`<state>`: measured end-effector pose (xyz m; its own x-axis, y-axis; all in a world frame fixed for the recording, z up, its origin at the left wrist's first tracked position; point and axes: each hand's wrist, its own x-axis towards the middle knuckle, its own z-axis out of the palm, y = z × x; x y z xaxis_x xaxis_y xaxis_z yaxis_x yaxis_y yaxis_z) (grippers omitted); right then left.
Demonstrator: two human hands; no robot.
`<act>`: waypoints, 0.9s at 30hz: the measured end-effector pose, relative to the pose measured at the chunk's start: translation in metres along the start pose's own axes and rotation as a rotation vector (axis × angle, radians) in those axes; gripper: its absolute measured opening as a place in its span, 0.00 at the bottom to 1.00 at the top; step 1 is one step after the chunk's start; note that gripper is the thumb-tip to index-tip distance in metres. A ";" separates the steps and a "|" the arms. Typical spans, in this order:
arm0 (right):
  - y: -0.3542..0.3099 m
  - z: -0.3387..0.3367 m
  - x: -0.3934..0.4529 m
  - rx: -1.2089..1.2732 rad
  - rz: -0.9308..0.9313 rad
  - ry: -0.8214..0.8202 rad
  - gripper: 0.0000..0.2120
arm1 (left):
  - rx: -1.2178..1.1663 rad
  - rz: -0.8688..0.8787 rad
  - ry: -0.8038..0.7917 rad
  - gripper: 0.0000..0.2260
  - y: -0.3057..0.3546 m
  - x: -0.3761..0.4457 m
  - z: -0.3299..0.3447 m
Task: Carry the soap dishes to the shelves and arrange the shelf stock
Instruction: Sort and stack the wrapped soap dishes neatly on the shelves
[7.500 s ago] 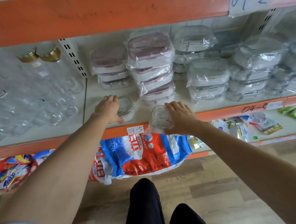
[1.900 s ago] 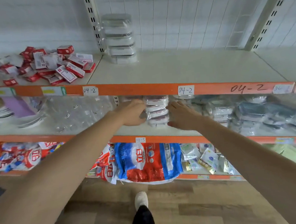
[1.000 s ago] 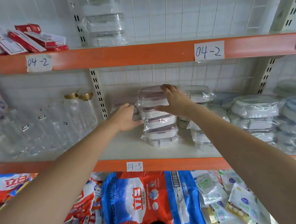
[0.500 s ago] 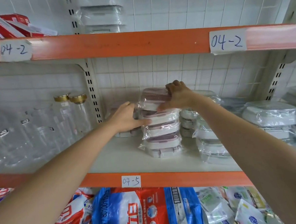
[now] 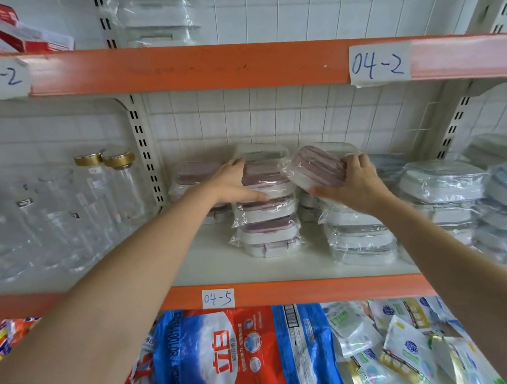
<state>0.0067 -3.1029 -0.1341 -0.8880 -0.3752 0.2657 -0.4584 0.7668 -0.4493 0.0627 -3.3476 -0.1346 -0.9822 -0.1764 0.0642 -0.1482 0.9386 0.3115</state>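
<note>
A stack of plastic-wrapped pink-lidded soap dishes (image 5: 268, 226) stands on the middle shelf (image 5: 215, 269). My left hand (image 5: 233, 182) rests against the upper dishes of that stack, fingers spread along its left side. My right hand (image 5: 355, 184) grips one wrapped pink soap dish (image 5: 316, 166), tilted and lifted off to the right of the stack, above a pile of grey-lidded dishes (image 5: 360, 238). A shorter pink pile (image 5: 194, 175) sits behind my left hand, partly hidden.
Clear glass bottles with gold caps (image 5: 105, 199) fill the shelf's left bay. More wrapped blue and grey dishes (image 5: 443, 184) crowd the right. An orange shelf beam (image 5: 207, 66) runs overhead, with boxes stacked above. Detergent bags (image 5: 221, 356) and sachets lie on the shelf below.
My right hand has lifted the top pink dish off the stack and swung it to the right, tilted. My left hand has moved up onto the stack's upper dishes.
</note>
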 end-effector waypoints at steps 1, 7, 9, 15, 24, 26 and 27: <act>0.000 0.000 -0.002 -0.001 0.016 0.002 0.47 | 0.003 0.013 0.014 0.50 0.001 0.001 0.000; -0.007 -0.008 -0.009 -0.018 0.074 -0.011 0.47 | 0.014 -0.043 0.178 0.48 -0.007 -0.011 -0.014; -0.013 -0.012 -0.014 -0.027 0.071 -0.043 0.47 | 0.027 -0.081 0.219 0.45 -0.011 -0.025 -0.024; -0.036 -0.016 -0.054 -0.048 0.076 -0.177 0.46 | 0.076 -0.155 0.045 0.46 -0.004 -0.106 -0.029; -0.065 -0.061 -0.152 -0.049 0.099 -0.391 0.46 | 0.032 -0.221 -0.144 0.42 0.030 -0.224 -0.054; -0.070 -0.080 -0.167 -0.039 0.108 -0.410 0.47 | 0.025 -0.211 -0.153 0.41 0.040 -0.241 -0.067; -0.074 -0.090 -0.174 -0.040 0.119 -0.413 0.47 | 0.020 -0.206 -0.153 0.41 0.046 -0.248 -0.075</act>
<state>0.1979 -3.0476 -0.0702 -0.8778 -0.4539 -0.1530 -0.3579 0.8338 -0.4204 0.3079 -3.2830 -0.0656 -0.9369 -0.3187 -0.1434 -0.3475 0.8937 0.2839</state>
